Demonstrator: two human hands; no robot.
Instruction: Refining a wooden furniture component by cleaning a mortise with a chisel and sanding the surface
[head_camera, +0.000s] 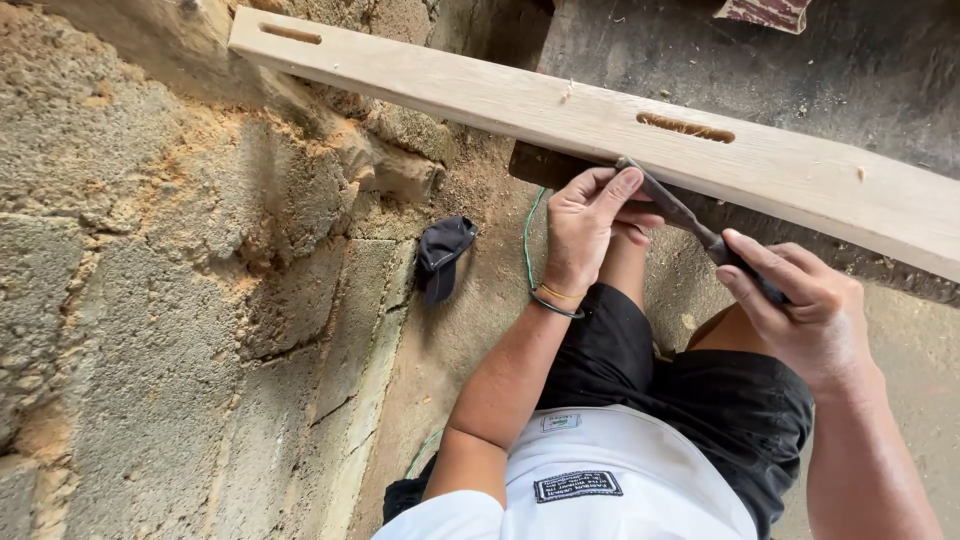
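Note:
A long pale wooden plank (480, 95) runs from upper left to right, with a slot cut near its left end and another slot (685, 127) near the middle. My right hand (795, 305) grips the handle of a dark metal chisel (672, 208). My left hand (590, 225) pinches the blade near its tip, which meets the plank's lower edge below the middle slot. A dark wooden block (540, 165) sits under the plank beside the tip.
A rough block wall (170, 290) dusted with sawdust fills the left. A dark cloth (440, 255) and a green cord (527, 235) lie on the dirt floor. My knees in black shorts (700, 390) are below the plank.

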